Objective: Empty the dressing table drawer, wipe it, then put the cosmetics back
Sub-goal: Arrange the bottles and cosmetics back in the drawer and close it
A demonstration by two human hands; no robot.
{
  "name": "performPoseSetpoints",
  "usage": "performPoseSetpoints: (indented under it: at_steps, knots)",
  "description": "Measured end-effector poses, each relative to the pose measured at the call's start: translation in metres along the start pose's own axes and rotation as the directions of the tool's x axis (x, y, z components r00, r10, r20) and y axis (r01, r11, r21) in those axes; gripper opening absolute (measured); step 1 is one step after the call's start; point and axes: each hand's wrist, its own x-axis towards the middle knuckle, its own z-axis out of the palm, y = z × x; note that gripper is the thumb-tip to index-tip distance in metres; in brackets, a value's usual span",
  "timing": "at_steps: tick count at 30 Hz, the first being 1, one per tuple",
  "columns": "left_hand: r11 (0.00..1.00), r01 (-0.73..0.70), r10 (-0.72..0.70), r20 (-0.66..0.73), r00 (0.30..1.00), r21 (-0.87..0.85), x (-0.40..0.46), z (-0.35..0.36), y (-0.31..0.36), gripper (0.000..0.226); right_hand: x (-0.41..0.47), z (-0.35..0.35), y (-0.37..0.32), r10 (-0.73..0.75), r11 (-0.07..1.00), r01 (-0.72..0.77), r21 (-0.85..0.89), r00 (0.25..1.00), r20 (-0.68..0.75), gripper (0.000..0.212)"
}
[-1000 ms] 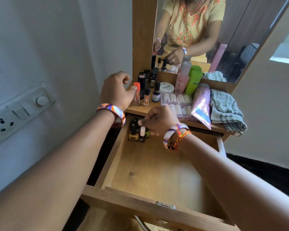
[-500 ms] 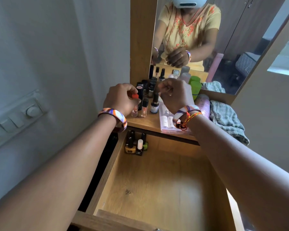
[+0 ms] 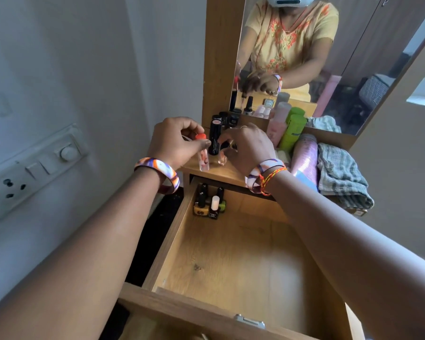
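While my left hand pinches the orange-capped vial on the desk, right hand grips a clear vial; four nail polishes sit in the drawer's back-left corner.

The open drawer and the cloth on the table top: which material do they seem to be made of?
Drawer: looks like wood or wood-look laminate, matte, with visible brown grain. Cloth: soft woven fabric, probably cotton, grey-green checked, folded and drooping over the table edge.

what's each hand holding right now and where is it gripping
The left hand pinches the orange-capped clear tube at its cap. The right hand reaches over a small clear bottle; its grip cannot be told.
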Motion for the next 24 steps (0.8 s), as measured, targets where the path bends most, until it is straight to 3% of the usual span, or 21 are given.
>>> performPoseSetpoints:
  at_steps: [4,10,15,24]
  knots:
    - [1.0,0.005,-0.003,0.155,0.988,-0.012,-0.02,-0.01,-0.006,0.023,-0.026,-0.009,-0.006,0.068,0.963,-0.056,0.264,0.997,-0.038,0.026]
    - [0.995,0.032,-0.062,0.338,0.939,0.092,-0.046,0.001,-0.023,0.024,-0.066,0.004,-0.009,0.117,0.921,-0.156,0.358,0.985,0.129,0.028]
    - [0.967,0.019,-0.108,0.341,0.934,0.256,-0.058,0.02,-0.033,0.02,-0.08,0.037,-0.013,0.148,0.919,-0.231,0.32,0.953,0.265,0.03]
    - [0.923,0.007,-0.133,0.301,0.944,0.386,-0.061,0.033,-0.045,0.02,-0.08,0.079,-0.019,0.158,0.927,-0.253,0.278,0.934,0.321,0.034]
